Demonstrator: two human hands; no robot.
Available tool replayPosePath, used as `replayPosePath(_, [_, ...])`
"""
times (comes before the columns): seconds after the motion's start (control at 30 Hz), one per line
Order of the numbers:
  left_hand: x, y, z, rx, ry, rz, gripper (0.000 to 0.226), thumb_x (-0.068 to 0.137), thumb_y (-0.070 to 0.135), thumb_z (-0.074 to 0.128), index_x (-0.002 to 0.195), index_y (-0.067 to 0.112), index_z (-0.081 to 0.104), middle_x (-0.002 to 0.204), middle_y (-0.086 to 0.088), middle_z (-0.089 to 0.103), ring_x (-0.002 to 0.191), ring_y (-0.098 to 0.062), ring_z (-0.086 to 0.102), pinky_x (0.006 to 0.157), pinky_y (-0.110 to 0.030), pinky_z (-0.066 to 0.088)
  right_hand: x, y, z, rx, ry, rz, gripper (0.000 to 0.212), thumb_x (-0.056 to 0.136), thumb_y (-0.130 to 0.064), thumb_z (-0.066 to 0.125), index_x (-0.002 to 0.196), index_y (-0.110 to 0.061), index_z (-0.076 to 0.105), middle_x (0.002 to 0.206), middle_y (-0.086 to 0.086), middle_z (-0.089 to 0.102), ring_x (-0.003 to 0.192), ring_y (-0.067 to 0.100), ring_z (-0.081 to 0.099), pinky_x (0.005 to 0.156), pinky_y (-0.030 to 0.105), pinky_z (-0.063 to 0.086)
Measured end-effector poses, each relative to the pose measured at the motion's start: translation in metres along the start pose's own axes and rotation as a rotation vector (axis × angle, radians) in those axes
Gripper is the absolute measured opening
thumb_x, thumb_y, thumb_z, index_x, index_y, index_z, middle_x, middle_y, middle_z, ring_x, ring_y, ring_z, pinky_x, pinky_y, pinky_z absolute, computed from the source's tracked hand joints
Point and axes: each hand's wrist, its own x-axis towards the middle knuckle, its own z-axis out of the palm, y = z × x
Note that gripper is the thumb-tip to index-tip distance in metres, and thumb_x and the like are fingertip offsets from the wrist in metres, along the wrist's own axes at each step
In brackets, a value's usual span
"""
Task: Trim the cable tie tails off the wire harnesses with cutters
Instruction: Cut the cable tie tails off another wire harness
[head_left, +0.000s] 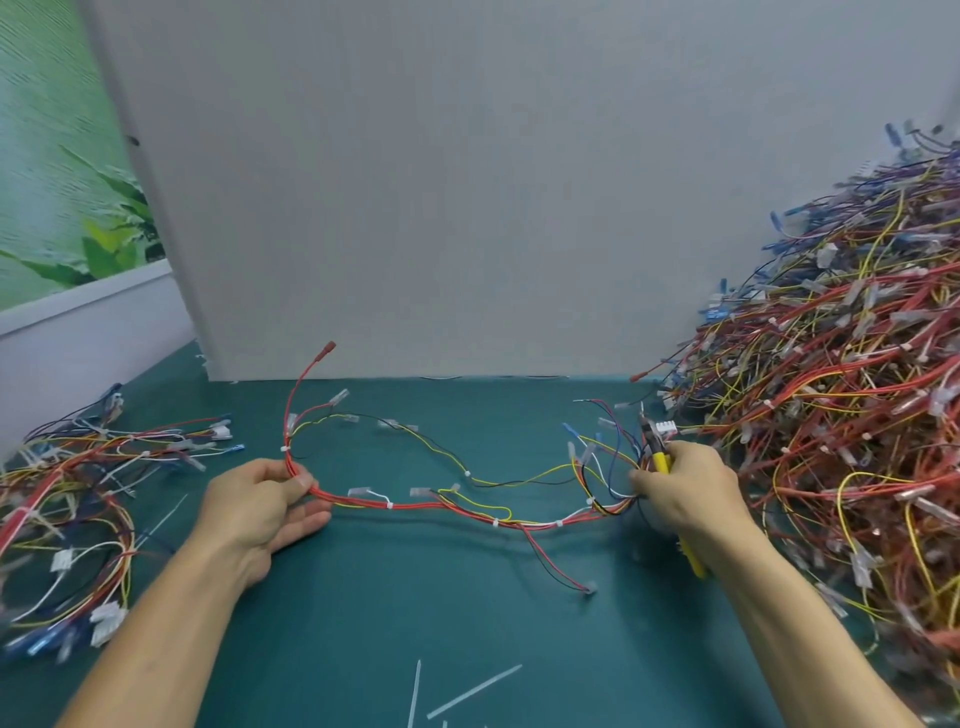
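Note:
One wire harness (447, 506) of red, yellow, black and white wires, bound by small white cable ties, stretches across the green table between my hands. My left hand (265, 506) pinches its red bundle at the left end, between thumb and fingers. My right hand (685, 488) grips the yellow-handled cutters (662, 460) and also holds the harness's right end by the fingertips. The cutter jaws point up and away, near a white connector (666, 428). The lower handle sticks out below my wrist.
A tall heap of harnesses (841, 395) fills the right side. A smaller, flatter pile of harnesses (78, 499) lies at the left. Cut tie tails (470, 691) lie on the green table (415, 597) near the front edge. A grey panel (415, 208) stands upright behind.

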Motion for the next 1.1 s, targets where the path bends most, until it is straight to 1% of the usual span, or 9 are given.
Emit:
replayPosePath(0.2, [-0.001, -0.004, 0.002, 0.229, 0.038, 0.056, 0.008, 0.089, 0.003, 0.063, 0.096, 0.001, 0.06, 0.076, -0.017, 0.064, 0.057, -0.026, 0.064, 0.045, -0.029, 0.056, -0.003, -0.003, 0.0, -0.007, 0.047, -0.052, 0.02, 0.083, -0.031, 0.067, 0.08, -0.012, 0.06, 0.082, 0.01, 0.063, 0.086, 0.034, 0.053, 0.074, 0.038, 0.048])
replayPosePath(0.3, [-0.007, -0.007, 0.005, 0.892, 0.222, 0.315, 0.032, 0.083, 0.025, 0.072, 0.108, 0.008, 0.061, 0.097, -0.014, 0.065, 0.088, -0.034, 0.064, 0.075, -0.039, 0.053, -0.003, -0.002, -0.002, -0.116, 0.047, -0.038, 0.036, 0.085, -0.05, 0.061, 0.088, -0.014, 0.058, 0.095, 0.011, 0.061, 0.095, 0.036, 0.055, 0.074, 0.038, 0.041])
replayPosePath(0.4, [-0.022, -0.006, 0.014, 1.012, 0.274, 0.678, 0.041, 0.082, 0.02, 0.072, 0.119, 0.009, 0.061, 0.115, -0.014, 0.054, 0.109, -0.037, 0.052, 0.089, -0.043, 0.044, -0.005, -0.005, -0.009, -0.257, 0.044, -0.113, 0.028, 0.087, -0.043, 0.059, 0.089, -0.017, 0.052, 0.093, 0.008, 0.056, 0.096, 0.036, 0.055, 0.071, 0.037, 0.039])
replayPosePath(0.5, [-0.043, -0.003, 0.031, 0.998, 0.021, 1.042, 0.028, 0.076, 0.005, 0.076, 0.103, 0.008, 0.071, 0.102, -0.009, 0.064, 0.097, -0.032, 0.059, 0.088, -0.039, 0.046, -0.008, -0.012, -0.017, -0.316, -0.125, -0.368, 0.011, 0.078, -0.019, 0.062, 0.082, -0.018, 0.052, 0.083, 0.003, 0.059, 0.082, 0.03, 0.054, 0.066, 0.036, 0.045])
replayPosePath(0.63, [-0.072, -0.014, 0.058, 1.101, -0.439, 1.323, 0.022, 0.072, 0.008, 0.079, 0.092, 0.016, 0.075, 0.097, 0.006, 0.069, 0.088, -0.024, 0.063, 0.077, -0.038, 0.052, -0.02, -0.016, -0.006, -0.384, -0.377, -0.547, 0.012, 0.075, -0.017, 0.06, 0.08, -0.024, 0.052, 0.079, -0.004, 0.06, 0.082, 0.023, 0.055, 0.066, 0.034, 0.047])
replayPosePath(0.8, [-0.076, -0.032, 0.088, 1.29, -0.563, 1.288, 0.041, 0.09, 0.028, 0.058, 0.131, 0.026, 0.053, 0.131, 0.012, 0.052, 0.121, -0.014, 0.044, 0.102, -0.029, 0.032, -0.024, -0.011, 0.007, -0.4, -0.316, -0.587, 0.006, 0.085, -0.023, 0.053, 0.088, -0.022, 0.048, 0.09, 0.005, 0.06, 0.089, 0.032, 0.055, 0.069, 0.039, 0.047])
replayPosePath(0.97, [-0.091, -0.029, 0.114, 1.472, -0.478, 1.324, 0.031, 0.088, 0.029, 0.055, 0.118, 0.02, 0.054, 0.116, 0.001, 0.058, 0.11, -0.025, 0.051, 0.092, -0.036, 0.037, -0.032, -0.031, -0.015, -0.149, -0.301, -0.613, 0.006, 0.078, -0.019, 0.06, 0.08, -0.018, 0.054, 0.074, 0.0, 0.061, 0.074, 0.025, 0.056, 0.066, 0.039, 0.045])
replayPosePath(1.03, [-0.09, -0.025, 0.117, 1.36, -0.419, 1.275, 0.023, 0.092, 0.025, 0.051, 0.113, 0.021, 0.059, 0.109, 0.0, 0.063, 0.105, -0.026, 0.057, 0.086, -0.038, 0.044, -0.037, -0.043, -0.027, -0.082, -0.243, -0.642, 0.007, 0.079, -0.019, 0.062, 0.08, -0.018, 0.055, 0.07, 0.0, 0.06, 0.071, 0.023, 0.055, 0.062, 0.038, 0.042])
replayPosePath(1.1, [-0.089, -0.015, 0.118, 0.962, -0.442, 1.105, 0.018, 0.092, 0.02, 0.051, 0.099, 0.02, 0.068, 0.092, -0.002, 0.07, 0.087, -0.023, 0.065, 0.077, -0.035, 0.05, -0.043, -0.052, -0.037, -0.037, -0.13, -0.669, 0.011, 0.083, -0.022, 0.064, 0.08, -0.02, 0.053, 0.068, -0.004, 0.056, 0.07, 0.022, 0.051, 0.059, 0.037, 0.033])
